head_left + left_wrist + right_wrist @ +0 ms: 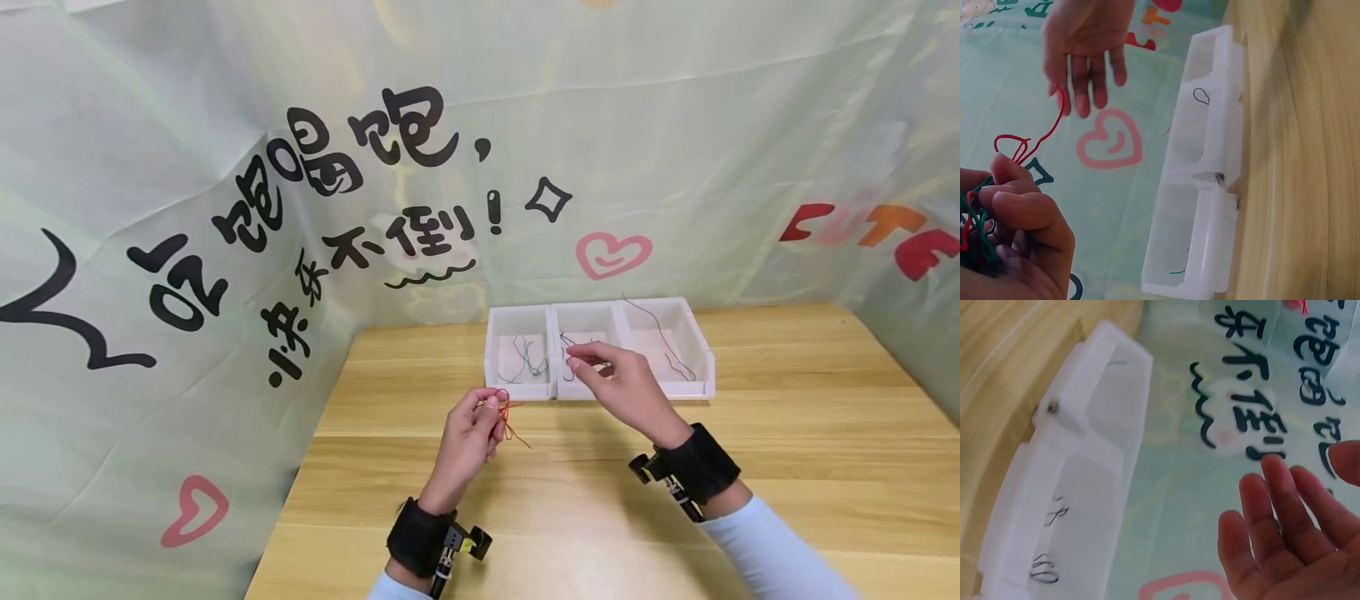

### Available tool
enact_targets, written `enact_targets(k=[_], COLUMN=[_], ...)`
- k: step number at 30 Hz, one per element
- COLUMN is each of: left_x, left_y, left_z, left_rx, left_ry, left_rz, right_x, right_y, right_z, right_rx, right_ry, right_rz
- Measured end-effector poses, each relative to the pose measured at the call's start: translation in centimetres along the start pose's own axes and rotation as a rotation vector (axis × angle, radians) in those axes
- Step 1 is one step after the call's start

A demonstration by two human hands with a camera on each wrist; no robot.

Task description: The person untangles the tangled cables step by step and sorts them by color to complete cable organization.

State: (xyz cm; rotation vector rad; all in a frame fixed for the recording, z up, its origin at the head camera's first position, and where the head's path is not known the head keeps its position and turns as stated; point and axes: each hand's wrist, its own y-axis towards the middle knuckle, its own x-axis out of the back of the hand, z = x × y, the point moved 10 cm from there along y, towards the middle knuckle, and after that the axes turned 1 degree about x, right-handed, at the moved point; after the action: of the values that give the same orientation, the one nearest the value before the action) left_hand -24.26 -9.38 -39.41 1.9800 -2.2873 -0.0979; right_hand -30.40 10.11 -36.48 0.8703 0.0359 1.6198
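Observation:
My left hand (467, 433) pinches a red string (507, 414) between thumb and fingers. In the left wrist view, green strings (984, 234) are also bunched in its curled fingers. A loop and a loose length of red string stick out past the fingertips. My right hand (626, 387) hovers at the middle compartment of a white divided tray (517, 395). Its fingers are extended and the thumb stands apart in the right wrist view, with no string visible between them. Black strings (1044, 569) lie in that middle compartment.
Green strings (528, 360) lie in the tray's left compartment. A thin dark reddish string (660, 329) runs over the back rim into the right one. The tray stands at the back of a wooden table (795, 433), against a printed cloth backdrop (712, 167).

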Motion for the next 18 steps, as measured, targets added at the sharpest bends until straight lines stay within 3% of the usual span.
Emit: enact_targets(k=[6, 11, 14, 18], left_x=[-0.5, -0.7, -0.8, -1.3], left_y=[0.1, 0.5, 0.7, 0.8], left_z=[0.3, 1.8, 2.3, 1.9], left_rx=[0.002, -0.002, -0.028, -0.071], left_ry=[-0.004, -0.029, -0.015, 0.012], left_rz=[0.027, 0.033, 0.024, 0.023], right_x=[-1.2, -2.1, -2.6, -3.5], right_y=[-0.2, -0.3, -0.4, -0.8], right_z=[1.3, 1.6, 1.8, 2.3], right_rx=[0.034, 0.03, 0.029, 0.02], right_ry=[0.011, 0.04, 0.071, 0.107], right_rz=[0.049, 0.074, 0.098, 0.141])
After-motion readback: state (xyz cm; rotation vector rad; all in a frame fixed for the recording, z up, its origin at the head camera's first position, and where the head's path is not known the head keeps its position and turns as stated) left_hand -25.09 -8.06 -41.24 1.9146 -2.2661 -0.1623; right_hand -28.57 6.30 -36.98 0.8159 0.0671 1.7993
